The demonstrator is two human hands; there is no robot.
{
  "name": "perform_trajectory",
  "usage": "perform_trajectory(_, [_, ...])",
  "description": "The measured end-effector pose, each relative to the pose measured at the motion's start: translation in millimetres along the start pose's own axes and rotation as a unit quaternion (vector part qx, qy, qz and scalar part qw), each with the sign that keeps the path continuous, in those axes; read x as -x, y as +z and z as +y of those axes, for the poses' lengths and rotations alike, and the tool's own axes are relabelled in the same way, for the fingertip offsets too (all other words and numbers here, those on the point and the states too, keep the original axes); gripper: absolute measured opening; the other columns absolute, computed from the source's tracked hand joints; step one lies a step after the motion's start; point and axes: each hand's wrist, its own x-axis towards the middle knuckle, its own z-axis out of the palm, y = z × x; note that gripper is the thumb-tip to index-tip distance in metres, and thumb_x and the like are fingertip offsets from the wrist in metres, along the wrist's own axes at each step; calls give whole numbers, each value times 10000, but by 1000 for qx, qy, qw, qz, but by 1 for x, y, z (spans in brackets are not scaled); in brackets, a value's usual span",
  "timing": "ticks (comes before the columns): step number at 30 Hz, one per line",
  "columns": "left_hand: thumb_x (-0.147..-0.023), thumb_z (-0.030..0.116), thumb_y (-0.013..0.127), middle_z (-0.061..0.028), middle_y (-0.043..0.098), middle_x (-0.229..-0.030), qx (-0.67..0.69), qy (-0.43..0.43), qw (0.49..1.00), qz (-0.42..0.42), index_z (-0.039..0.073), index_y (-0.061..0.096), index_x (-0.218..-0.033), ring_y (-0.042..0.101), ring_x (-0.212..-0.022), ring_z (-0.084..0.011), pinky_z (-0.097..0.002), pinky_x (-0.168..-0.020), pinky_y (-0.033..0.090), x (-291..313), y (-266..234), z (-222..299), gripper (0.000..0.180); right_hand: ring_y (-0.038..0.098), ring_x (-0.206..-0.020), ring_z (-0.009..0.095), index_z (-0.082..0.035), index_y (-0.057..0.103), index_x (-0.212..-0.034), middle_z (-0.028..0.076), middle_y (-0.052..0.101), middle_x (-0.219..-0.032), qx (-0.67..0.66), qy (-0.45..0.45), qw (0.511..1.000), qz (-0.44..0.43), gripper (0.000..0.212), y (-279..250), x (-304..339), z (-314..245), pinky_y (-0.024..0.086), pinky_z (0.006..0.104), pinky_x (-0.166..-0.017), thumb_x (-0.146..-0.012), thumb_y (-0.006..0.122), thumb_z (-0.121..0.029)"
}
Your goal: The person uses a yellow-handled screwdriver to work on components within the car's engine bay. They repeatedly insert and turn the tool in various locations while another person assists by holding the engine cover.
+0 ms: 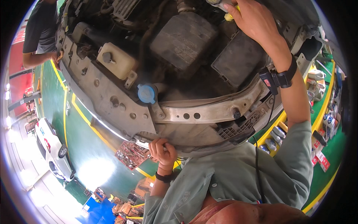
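Head view looks down on a green floor (93, 128) with yellow lines, a white car (54, 149) standing at the left. Across the far middle spreads a vehicle's open engine bay (106, 91), the person's grey-green shirt (238, 175) close against its near edge. A co-worker (41, 30) in dark clothing stands at the far left, one hand at the bay's side. A pale metal crossmember (209, 113) spans the bay's near right. Beyond it sit two black plastic boxes, the left one (184, 39) dusty, the right one (240, 58) beneath the person's right forearm. Left of both is an off-white reservoir (115, 61) with a dark cap. The right hand (255, 20) is at the far right, fingers and thumb closed around a yellow-and-silver tool. The left hand (163, 151) lies at the bay's near edge, fingers curled against it; whether they grip cannot be told. A blue cap (148, 93) sits farther in, slightly left of that hand. The yellow-and-silver tool (228, 17) lies just left of the right hand's thumb, above the bay, cut off by the frame's far edge.
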Motion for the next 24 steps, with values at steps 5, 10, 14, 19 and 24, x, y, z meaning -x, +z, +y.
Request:
perform_trajectory(5, [-762, 13, 578, -141, 632, -906, 1, 2, 1000, -6, 46, 639, -886, 585, -865, -336, -436, -815, 460, 1, 0, -3, 142, 663, -883, 419, -31, 551, -1111, 200, 642, -977, -34, -138, 968, 207, 257, 13, 14, -5, 530, 519, -779, -967, 661, -213])
perform_trajectory(10, [-746, 7, 587, -127, 632, -892, -9, 17, 1000, 4, 64, 653, -872, 576, -801, -336, -426, -745, 460, 1, 0, -4, 153, 640, -929, 424, -64, 538, -1124, 203, 618, -1019, 0, -81, 987, 138, 255, 14, 7, 6, 518, 509, -800, -903, 659, -97])
perform_trajectory(14, [-737, 7, 596, -113, 632, -877, -1, 25, 1000, 16, 74, 661, -851, 568, -760, -329, -414, -700, 457, -3, 0, -4, 148, 648, -1041, 385, -90, 551, -1159, 143, 635, -1162, -19, -186, 960, 210, 289, 30, 1, 26, 533, 458, -835, -902, 674, -137])
perform_trajectory(19, [-720, -4, 612, -103, 636, -874, 6, 24, 999, 29, 76, 676, -862, 575, -757, -313, -397, -680, 462, -3, -1, -4, 175, 673, -1002, 399, -88, 570, -1147, 122, 670, -1122, 17, -78, 982, 171, 291, 33, -4, 20, 556, 473, -803, -921, 692, -223])
perform_trajectory(24, [-712, -1, 641, -98, 640, -877, 21, 27, 999, 31, 78, 685, -879, 584, -750, -302, -387, -665, 467, -5, -3, -7, 190, 665, -1020, 415, -86, 567, -1165, 134, 677, -1125, -55, -143, 975, 159, 262, 33, -5, 26, 549, 480, -836, -987, 646, -262])
